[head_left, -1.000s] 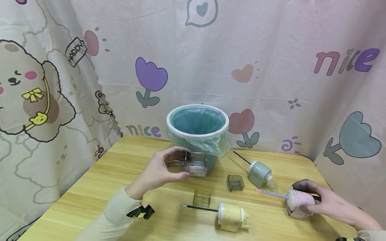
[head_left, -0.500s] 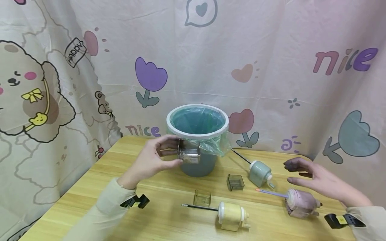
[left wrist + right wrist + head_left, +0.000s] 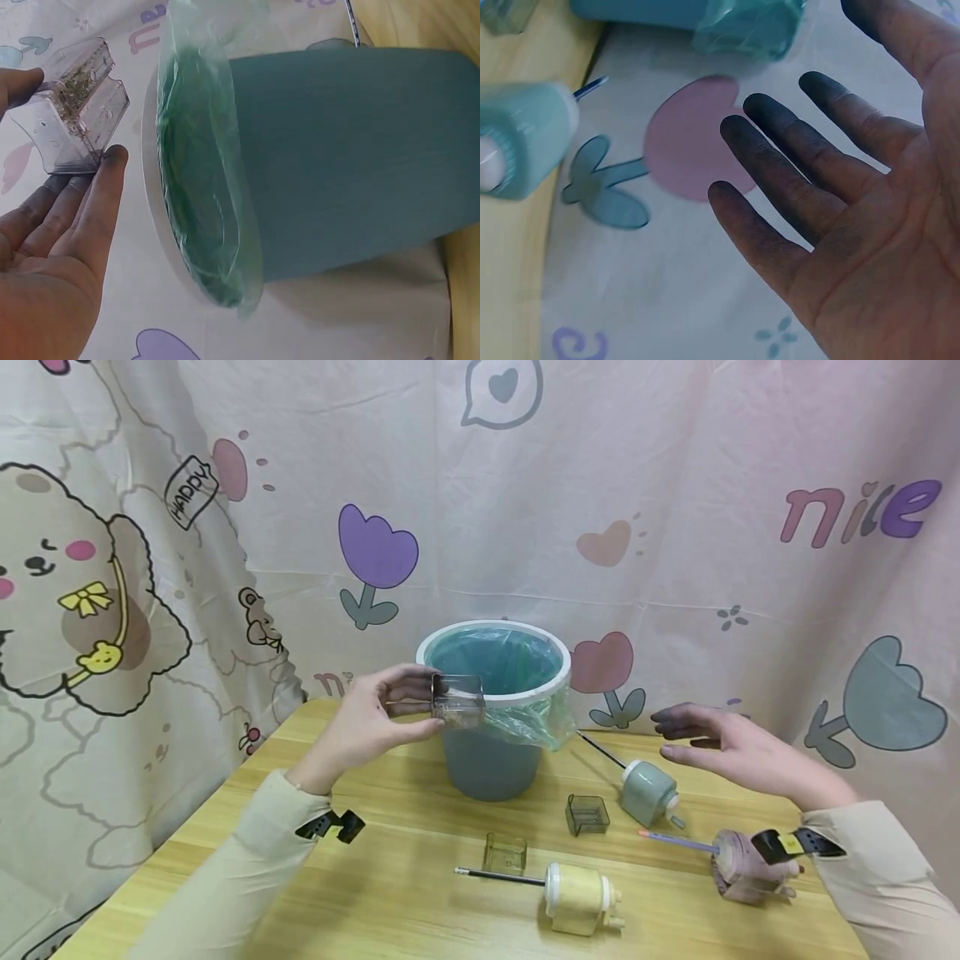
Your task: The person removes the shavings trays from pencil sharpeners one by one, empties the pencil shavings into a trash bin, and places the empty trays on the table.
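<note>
Thumb and fingers of my left hand (image 3: 363,718) pinch a clear pencil-sharpener shavings drawer (image 3: 459,700) by its sides, in front of the bin's rim in the head view. Pencil shavings (image 3: 75,88) cling inside it in the left wrist view. The waste bin (image 3: 491,768) is grey-blue with a white rim and a green plastic liner (image 3: 199,172) folded over it. My right hand (image 3: 731,747) is in the air above the table's right side, holding nothing. Its fingertips (image 3: 742,131) look smudged dark. Below its forearm lies a pink crank pencil sharpener (image 3: 738,868) with a purple pencil in it.
A green sharpener (image 3: 647,793) and a yellow sharpener (image 3: 576,897) lie on the wooden table (image 3: 397,893), each with a dark pencil in it. Between them are a smoky drawer (image 3: 587,815) and an olive drawer (image 3: 505,854). A printed curtain (image 3: 495,527) stands behind.
My left hand has raised the drawer up and slightly left, to the bin's rim. My right hand has let go of the pink sharpener and moved up and left.
</note>
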The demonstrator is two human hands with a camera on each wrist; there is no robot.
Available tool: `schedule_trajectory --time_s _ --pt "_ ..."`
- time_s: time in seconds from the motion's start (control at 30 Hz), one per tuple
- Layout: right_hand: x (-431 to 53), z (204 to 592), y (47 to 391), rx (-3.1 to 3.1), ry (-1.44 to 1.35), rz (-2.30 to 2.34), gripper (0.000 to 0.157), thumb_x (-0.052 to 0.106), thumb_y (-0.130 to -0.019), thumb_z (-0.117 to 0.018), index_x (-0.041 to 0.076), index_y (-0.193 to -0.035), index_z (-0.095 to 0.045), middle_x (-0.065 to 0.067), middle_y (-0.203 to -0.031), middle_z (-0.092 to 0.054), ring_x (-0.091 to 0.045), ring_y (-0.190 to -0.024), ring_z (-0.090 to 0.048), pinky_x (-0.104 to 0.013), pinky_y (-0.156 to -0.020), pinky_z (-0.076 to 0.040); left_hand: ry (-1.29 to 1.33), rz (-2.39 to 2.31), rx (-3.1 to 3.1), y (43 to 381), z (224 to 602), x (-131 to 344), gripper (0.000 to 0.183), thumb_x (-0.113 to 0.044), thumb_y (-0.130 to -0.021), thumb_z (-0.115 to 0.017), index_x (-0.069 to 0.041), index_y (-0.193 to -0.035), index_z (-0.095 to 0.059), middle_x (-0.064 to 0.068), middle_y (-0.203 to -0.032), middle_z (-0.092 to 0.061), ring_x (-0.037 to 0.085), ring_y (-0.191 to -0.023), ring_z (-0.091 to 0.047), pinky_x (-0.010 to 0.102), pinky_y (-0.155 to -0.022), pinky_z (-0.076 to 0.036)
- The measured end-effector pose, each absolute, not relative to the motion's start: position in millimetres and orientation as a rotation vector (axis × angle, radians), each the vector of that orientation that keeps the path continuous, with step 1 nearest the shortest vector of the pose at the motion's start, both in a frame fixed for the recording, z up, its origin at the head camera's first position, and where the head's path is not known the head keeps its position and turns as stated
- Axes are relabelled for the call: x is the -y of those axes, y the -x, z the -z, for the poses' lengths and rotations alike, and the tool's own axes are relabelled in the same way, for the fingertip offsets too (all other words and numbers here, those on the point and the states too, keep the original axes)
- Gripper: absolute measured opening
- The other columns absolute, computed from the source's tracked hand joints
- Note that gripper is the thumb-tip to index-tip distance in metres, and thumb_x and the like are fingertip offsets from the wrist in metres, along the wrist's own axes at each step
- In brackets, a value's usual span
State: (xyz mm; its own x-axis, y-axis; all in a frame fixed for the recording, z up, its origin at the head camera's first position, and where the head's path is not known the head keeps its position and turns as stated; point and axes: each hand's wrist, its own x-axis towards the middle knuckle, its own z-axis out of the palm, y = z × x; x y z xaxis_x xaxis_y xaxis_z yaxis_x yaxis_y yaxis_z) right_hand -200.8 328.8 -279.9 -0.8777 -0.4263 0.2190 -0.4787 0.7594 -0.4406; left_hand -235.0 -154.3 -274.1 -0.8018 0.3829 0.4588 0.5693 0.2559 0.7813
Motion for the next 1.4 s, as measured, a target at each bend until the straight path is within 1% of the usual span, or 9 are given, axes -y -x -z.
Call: schedule_trajectory --time_s 0.17,0.4,0.5,0.6,0.73,0.8,0.97,1.17,1.4 --pt "-311.9 263.3 208.4 2.848 -0.756 -0.766 0.048 0.033 -0.106 -0.069 0.012 -0.148 -0.060 -0.011 -0.142 -0.071 -0.034 -0.126 -0.072 -0.029 -0.096 -0.061 0.887 1.565 2.357 243.1 268.3 156.5 0.058 -0.001 -0.083 -0.088 -0.001 -0.137 -0.065 0.019 -0.127 -0.077 0.014 -0.109 -0.078 0.030 -0.097 -0.066" --pt "-291.6 251.8 218.8 2.818 -0.746 -0.791 0.044 0.035 -0.106 -0.069 0.016 -0.145 -0.063 -0.006 -0.138 -0.073 -0.028 -0.124 -0.072 -0.029 -0.099 -0.061 0.861 1.501 2.386 253.9 259.4 155.4 0.057 -0.004 -0.084 -0.089 0.000 -0.137 -0.066 0.018 -0.125 -0.078 0.028 -0.114 -0.077 0.024 -0.093 -0.066" --pt "-283.1 248.0 223.3 2.799 -0.748 -0.815 0.045 0.034 -0.106 -0.069 0.014 -0.145 -0.063 -0.007 -0.137 -0.073 -0.026 -0.123 -0.073 -0.027 -0.099 -0.060 0.846 1.474 2.403 258.9 256.8 155.7 0.058 -0.007 -0.085 -0.090 0.000 -0.137 -0.066 0.016 -0.124 -0.078 0.029 -0.114 -0.077 0.023 -0.092 -0.066" --pt "-274.5 244.9 228.7 2.791 -0.733 -0.824 0.045 0.035 -0.106 -0.068 0.012 -0.145 -0.063 -0.008 -0.135 -0.074 -0.026 -0.122 -0.073 -0.031 -0.101 -0.061 0.831 1.476 2.417 263.1 253.8 155.2 0.058 -0.007 -0.085 -0.089 0.000 -0.138 -0.066 0.017 -0.126 -0.078 0.029 -0.116 -0.076 0.024 -0.094 -0.065" --pt "-265.2 242.2 235.0 2.793 -0.698 -0.796 0.046 0.037 -0.106 -0.067 0.010 -0.143 -0.063 -0.010 -0.132 -0.075 -0.027 -0.121 -0.072 -0.047 -0.102 -0.060 0.810 1.447 2.445 269.2 250.1 154.2 0.059 -0.009 -0.085 -0.090 0.000 -0.137 -0.065 0.017 -0.126 -0.077 0.030 -0.117 -0.076 0.026 -0.096 -0.065" --pt "-261.5 241.3 237.8 2.795 -0.687 -0.796 0.047 0.039 -0.107 -0.066 0.010 -0.143 -0.063 -0.011 -0.131 -0.075 -0.028 -0.122 -0.072 -0.050 -0.102 -0.059 0.809 1.437 2.451 272.5 248.7 153.9 0.059 -0.009 -0.084 -0.090 0.001 -0.137 -0.065 0.017 -0.125 -0.078 0.030 -0.118 -0.076 0.027 -0.096 -0.066" --pt "-253.0 239.2 246.0 2.799 -0.665 -0.809 0.049 0.043 -0.106 -0.065 0.011 -0.145 -0.062 -0.011 -0.133 -0.074 -0.030 -0.124 -0.071 -0.052 -0.104 -0.059 0.821 1.424 2.449 280.0 247.0 153.7 0.058 -0.007 -0.084 -0.090 0.003 -0.136 -0.066 0.020 -0.124 -0.078 0.032 -0.117 -0.076 0.032 -0.096 -0.066" --pt "-242.5 239.7 258.9 2.802 -0.643 -0.853 0.055 0.043 -0.104 -0.069 0.007 -0.145 -0.061 -0.015 -0.134 -0.073 -0.033 -0.124 -0.071 -0.055 -0.109 -0.058 0.825 1.390 2.448 286.8 246.8 154.7 0.059 -0.005 -0.083 -0.090 0.003 -0.136 -0.066 0.021 -0.124 -0.077 0.034 -0.117 -0.076 0.033 -0.096 -0.066" --pt "-230.7 244.1 274.0 2.749 -0.686 -0.900 0.049 0.038 -0.104 -0.070 0.006 -0.141 -0.065 -0.015 -0.131 -0.075 -0.032 -0.122 -0.071 -0.053 -0.109 -0.059 0.845 1.240 2.397 288.4 242.6 153.9 0.058 -0.008 -0.082 -0.091 0.002 -0.135 -0.067 0.020 -0.126 -0.076 0.034 -0.118 -0.076 0.039 -0.101 -0.064"
